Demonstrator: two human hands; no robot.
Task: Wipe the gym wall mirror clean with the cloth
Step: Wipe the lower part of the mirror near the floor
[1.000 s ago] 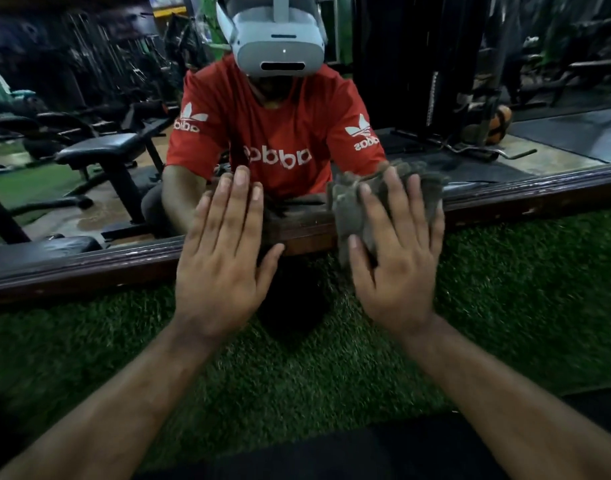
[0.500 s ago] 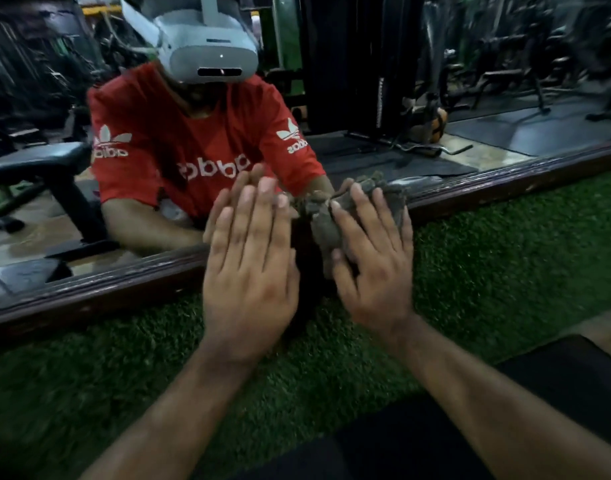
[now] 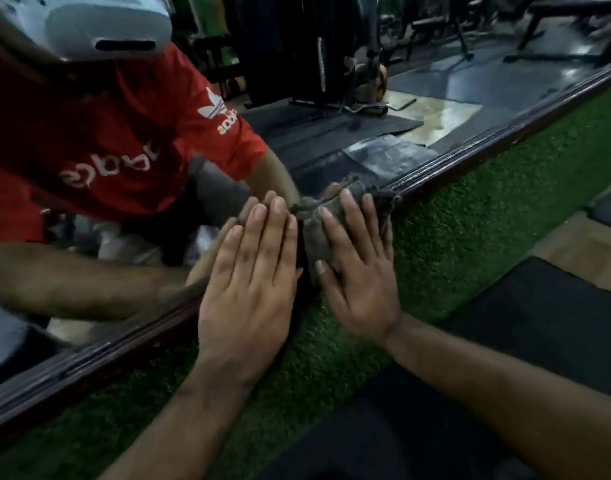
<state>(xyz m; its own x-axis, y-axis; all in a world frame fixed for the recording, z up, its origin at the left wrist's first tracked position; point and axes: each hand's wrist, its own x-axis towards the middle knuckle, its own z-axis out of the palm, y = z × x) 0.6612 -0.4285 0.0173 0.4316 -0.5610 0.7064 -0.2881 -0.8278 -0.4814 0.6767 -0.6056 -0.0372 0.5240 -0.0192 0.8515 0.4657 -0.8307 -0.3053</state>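
Both flat hands, right hand (image 3: 359, 271) pressing the cloth (image 3: 318, 233), have slid along the mirror (image 3: 331, 140).

We see a dim, underexposed head view with motion blur smearing the right hand (image 3: 361, 271) and the reflections in the mirror (image 3: 331, 98), a pale glare patch on the reflected floor, wide-angle bending at the edges, and corners sunk in near-black shadow.

Two bare forearms are seen, left hand (image 3: 248, 292) and right hand (image 3: 359, 282) ungloved. In the mirror's reflection, a red short-sleeved T-shirt (image 3: 117, 140) with white lettering and a white headset (image 3: 100, 26) are worn.
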